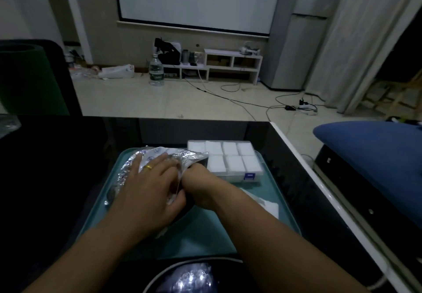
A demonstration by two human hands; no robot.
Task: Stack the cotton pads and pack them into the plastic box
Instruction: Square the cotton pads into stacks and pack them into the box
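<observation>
- Left hand (pixel 150 185) lying spread on the silvery bag (pixel 159 159), thumb pinching its edge
- Right hand (pixel 196 178) reaching inside bag; grip hidden, cannot tell
- Plastic box (pixel 230 162) sitting just beside, holding cotton pads (pixel 235 163)

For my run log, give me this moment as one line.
left hand: holds foil bag open | right hand: reaching inside bag | plastic box: compartments filled with cotton pads | all on teal tray

Two hands (pixel 148 185), one box (pixel 251 176), one tray (pixel 205 235).

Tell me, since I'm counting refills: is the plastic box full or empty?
Nearly full. The plastic box shows white cotton pads in seven compartments; its eighth, near-left one is hidden behind the foil bag.
</observation>
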